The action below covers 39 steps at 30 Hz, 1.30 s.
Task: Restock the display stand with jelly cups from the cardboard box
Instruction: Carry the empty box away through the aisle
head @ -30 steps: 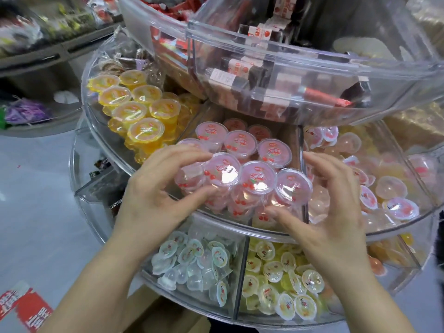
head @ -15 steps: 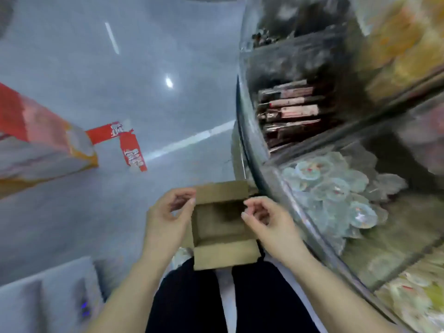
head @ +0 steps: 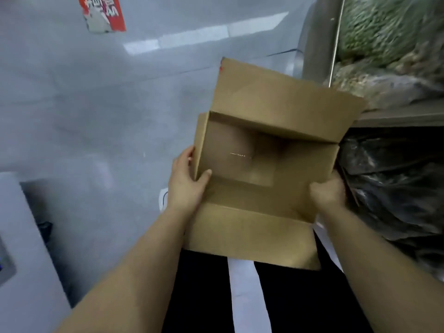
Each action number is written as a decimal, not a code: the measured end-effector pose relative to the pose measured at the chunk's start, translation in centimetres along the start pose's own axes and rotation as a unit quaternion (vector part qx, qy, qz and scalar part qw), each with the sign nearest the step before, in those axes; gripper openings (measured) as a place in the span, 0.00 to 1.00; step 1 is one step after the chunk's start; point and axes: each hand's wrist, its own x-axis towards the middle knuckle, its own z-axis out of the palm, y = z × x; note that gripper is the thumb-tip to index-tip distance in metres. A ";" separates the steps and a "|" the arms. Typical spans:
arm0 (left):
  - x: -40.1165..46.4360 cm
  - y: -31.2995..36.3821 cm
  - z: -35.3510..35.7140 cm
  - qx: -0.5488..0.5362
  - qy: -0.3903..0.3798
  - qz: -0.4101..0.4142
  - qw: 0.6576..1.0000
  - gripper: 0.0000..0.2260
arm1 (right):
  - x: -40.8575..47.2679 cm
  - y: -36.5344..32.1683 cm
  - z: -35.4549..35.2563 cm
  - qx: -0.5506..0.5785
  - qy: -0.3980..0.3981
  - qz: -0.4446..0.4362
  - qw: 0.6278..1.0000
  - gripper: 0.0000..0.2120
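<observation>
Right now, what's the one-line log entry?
cardboard box: open, looks empty | left hand: grips left wall | right hand: grips right side

Soft, rather dim light from above leaves pale streaks of glare on the glossy grey floor [head: 96,111], deep shadow inside the open brown cardboard box [head: 264,155], motion blur everywhere, and wide-angle bending at the edges.

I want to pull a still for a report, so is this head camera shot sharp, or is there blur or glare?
Head view: the cardboard box and both hands are fairly sharp; the floor is smeared, with a bright glare streak; the edges bend from the wide-angle lens.
</observation>
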 end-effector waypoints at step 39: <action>6.1 67.5 -33.3 -0.176 0.069 0.130 0.973 0.20 | -20.5 -54.2 -41.6 0.312 -0.003 -0.337 0.888 0.20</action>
